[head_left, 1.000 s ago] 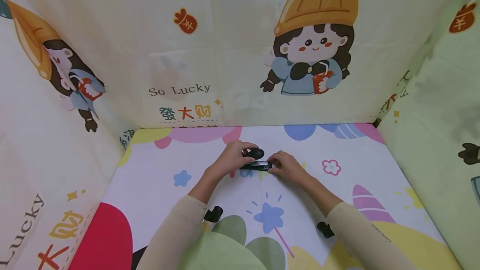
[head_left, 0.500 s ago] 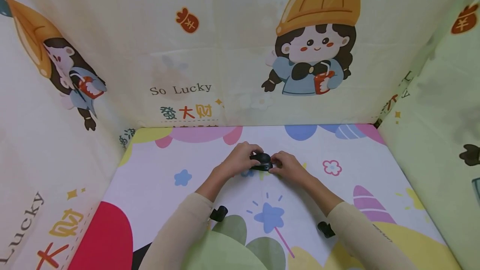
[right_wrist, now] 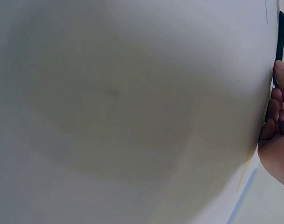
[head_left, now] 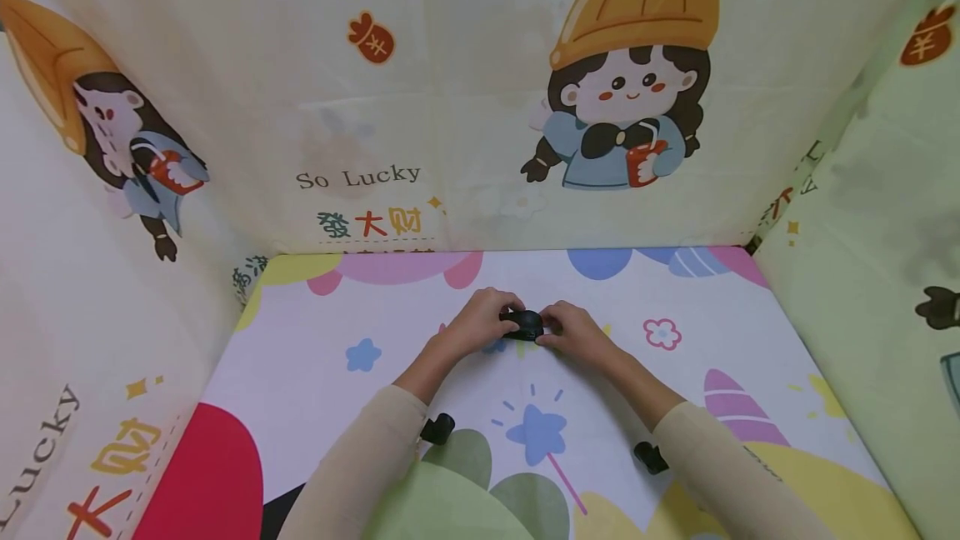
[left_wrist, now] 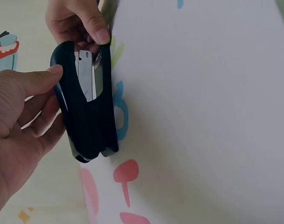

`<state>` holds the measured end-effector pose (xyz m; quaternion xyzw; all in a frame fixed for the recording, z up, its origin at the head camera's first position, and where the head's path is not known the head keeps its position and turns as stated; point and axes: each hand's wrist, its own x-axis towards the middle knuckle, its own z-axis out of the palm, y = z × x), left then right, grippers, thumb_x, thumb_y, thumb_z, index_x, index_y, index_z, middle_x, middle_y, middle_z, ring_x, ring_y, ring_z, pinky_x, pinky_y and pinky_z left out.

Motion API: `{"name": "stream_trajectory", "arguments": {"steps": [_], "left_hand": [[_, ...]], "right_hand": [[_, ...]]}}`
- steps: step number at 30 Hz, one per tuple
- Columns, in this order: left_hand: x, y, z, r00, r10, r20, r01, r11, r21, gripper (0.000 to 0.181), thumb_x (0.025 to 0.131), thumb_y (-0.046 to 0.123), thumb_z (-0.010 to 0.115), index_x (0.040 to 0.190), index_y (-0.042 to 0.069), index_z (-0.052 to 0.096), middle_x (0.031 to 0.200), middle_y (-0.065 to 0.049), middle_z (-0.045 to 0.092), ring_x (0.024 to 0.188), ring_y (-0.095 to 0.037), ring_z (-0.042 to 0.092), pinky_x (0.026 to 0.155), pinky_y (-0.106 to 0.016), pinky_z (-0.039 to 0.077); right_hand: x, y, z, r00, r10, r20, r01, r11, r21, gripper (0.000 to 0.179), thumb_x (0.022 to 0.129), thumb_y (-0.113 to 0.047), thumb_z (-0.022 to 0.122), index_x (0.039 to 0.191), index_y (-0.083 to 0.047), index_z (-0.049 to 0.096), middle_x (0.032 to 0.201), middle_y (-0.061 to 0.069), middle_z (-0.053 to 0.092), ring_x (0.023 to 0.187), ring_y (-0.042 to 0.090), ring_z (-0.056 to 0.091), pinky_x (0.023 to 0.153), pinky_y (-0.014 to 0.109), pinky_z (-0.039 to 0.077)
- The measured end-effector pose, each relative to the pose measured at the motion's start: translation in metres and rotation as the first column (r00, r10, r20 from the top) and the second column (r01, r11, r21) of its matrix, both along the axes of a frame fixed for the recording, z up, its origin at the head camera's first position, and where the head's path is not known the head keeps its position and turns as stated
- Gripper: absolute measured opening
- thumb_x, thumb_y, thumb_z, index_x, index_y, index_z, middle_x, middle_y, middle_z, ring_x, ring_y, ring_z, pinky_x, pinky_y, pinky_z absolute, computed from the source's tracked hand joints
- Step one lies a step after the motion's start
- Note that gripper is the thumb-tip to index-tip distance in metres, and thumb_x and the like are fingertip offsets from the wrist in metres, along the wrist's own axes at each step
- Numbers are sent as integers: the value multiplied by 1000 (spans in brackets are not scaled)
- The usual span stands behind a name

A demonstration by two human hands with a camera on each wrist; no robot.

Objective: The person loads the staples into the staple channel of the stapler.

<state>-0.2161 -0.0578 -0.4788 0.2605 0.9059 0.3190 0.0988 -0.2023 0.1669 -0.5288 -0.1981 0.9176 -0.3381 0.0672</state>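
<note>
A black stapler [head_left: 531,324] lies on the white patterned tabletop, between my two hands. My left hand [head_left: 482,322] grips its upper arm from the left. In the left wrist view, the thumb and fingers of that left hand [left_wrist: 23,112] are on the arm of the stapler [left_wrist: 81,121], and a silver metal strip shows between arm and base. My right hand [head_left: 579,333] pinches the stapler's other end, its thumb on the base. The right wrist view catches just part of the right hand [right_wrist: 277,144] and a sliver of the stapler [right_wrist: 281,39] at its edge.
Cream cloth walls [head_left: 480,107] with cartoon prints enclose the tabletop [head_left: 420,307] at the back and both sides. Black wrist-worn devices sit under each forearm, one at the left [head_left: 438,428] and one at the right [head_left: 650,457].
The stapler's upper arm, swung back a second ago with the metal strip exposed, has come down over the base. My left hand moved right with it; the right hand stayed put.
</note>
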Motion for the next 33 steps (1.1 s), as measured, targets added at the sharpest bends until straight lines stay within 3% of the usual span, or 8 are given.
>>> {"name": "stream_trajectory", "arguments": {"steps": [13,24,33], "left_hand": [[3,-7,-11,999,21,-51,-17,997,72,18,92,10,78,110,7,77,108,-7,74,100,-20,67,93,-36,56],[7,2,-8,997,35,-67,-35,999,1,17,93,10,76,109,5,77,107,-10,75,104,-25,67,98,-42,54],[7,2,-12,997,50,-53,-50,999,11,20,94,11,76,113,5,77,111,-10,75,108,-25,67,101,-42,53]], "right_hand": [[0,0,-1,1000,-2,-13,2,1000,-4,31,88,-17,83,114,-3,73,102,7,67,90,17,57,83,35,50],[0,-1,-2,1000,-9,-19,9,1000,-5,31,88,-16,83,115,-4,73,105,8,68,92,18,58,85,36,51],[0,0,-2,1000,-5,-31,5,1000,-5,31,88,-16,83,114,-3,73,105,9,68,91,18,59,83,36,51]]}}
